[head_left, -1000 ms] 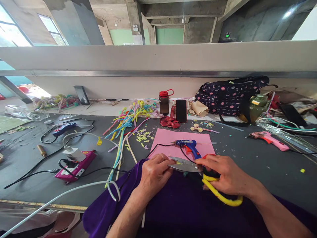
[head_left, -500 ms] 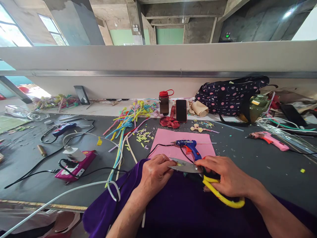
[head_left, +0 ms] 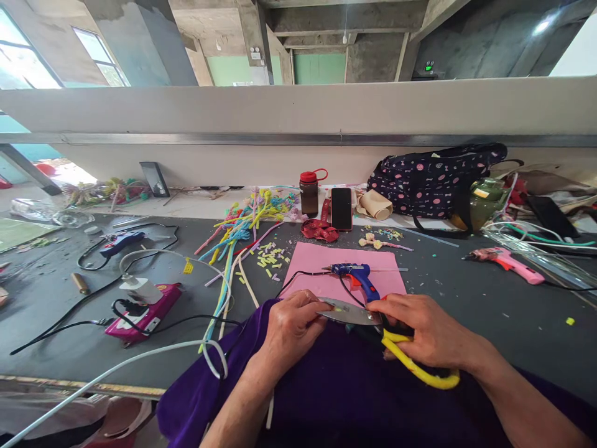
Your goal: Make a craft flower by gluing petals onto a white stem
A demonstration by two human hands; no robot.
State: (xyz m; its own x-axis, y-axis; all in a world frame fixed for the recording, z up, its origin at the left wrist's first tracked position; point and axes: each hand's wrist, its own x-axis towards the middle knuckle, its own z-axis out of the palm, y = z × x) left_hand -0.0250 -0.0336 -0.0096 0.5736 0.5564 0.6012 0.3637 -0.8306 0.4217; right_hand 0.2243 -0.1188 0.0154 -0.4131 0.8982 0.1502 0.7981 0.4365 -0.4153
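My right hand [head_left: 424, 326] is closed round the yellow-wrapped handle of a pair of scissors [head_left: 354, 313]. Their metal blades point left, toward my left hand [head_left: 293, 323]. The fingers of that hand are pinched together at the blade tips, and a bit of pale yellow-green shows there. What the pinch holds is mostly hidden behind fingers and blades. Both hands are above the purple cloth [head_left: 354, 392] over my lap. Just beyond them a blue glue gun [head_left: 357, 277] lies on a pink sheet [head_left: 308, 261].
Colourful fuzzy stems [head_left: 233, 233] and small cut pieces [head_left: 270, 256] lie left of the sheet. A magenta power strip [head_left: 144, 317] with cables sits at left. A bottle [head_left: 308, 194], a phone [head_left: 341, 210] and a patterned bag [head_left: 415, 183] stand behind. A pink glue gun [head_left: 508, 262] rests at right.
Hardly anything differs. Both hands and the scissors keep nearly the same place, and the yellow-green bit at the blades shows slightly differently.
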